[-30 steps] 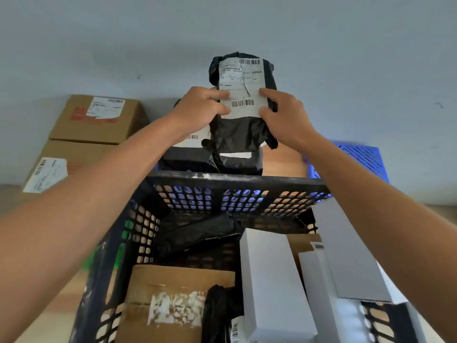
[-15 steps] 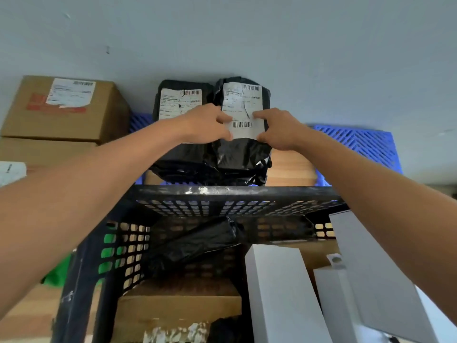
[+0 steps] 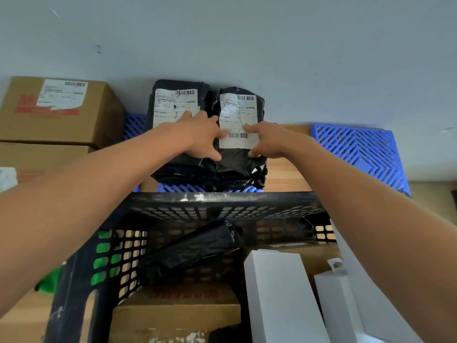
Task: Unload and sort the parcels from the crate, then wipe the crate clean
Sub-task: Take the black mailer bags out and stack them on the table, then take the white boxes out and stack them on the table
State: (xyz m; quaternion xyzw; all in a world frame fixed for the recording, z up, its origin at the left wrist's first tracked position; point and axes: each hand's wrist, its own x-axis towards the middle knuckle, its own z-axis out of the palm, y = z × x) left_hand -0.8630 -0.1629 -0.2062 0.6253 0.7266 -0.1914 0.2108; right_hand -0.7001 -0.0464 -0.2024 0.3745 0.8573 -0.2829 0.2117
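A black perforated crate [image 3: 222, 201] stands in front of me. Inside lie a black bag parcel [image 3: 188, 253], a cardboard box [image 3: 178, 315] and white boxes [image 3: 279, 293]. Beyond its far rim, a black bag parcel with a white label [image 3: 239, 154] stands against the wall beside a second black labelled parcel [image 3: 173, 105]. My left hand [image 3: 200, 137] grips the right parcel's left edge and my right hand [image 3: 269, 142] grips its right edge.
Two stacked cardboard boxes [image 3: 61, 112] sit at the left against the wall. A blue plastic grid mat [image 3: 363, 149] lies to the right, with a wooden surface [image 3: 284, 174] between. Something green [image 3: 48, 283] shows through the crate's left wall.
Both hands have lowered the labelled black parcel from mid-air and set it down upright next to the other black parcel. The view has moved closer and tilted up.
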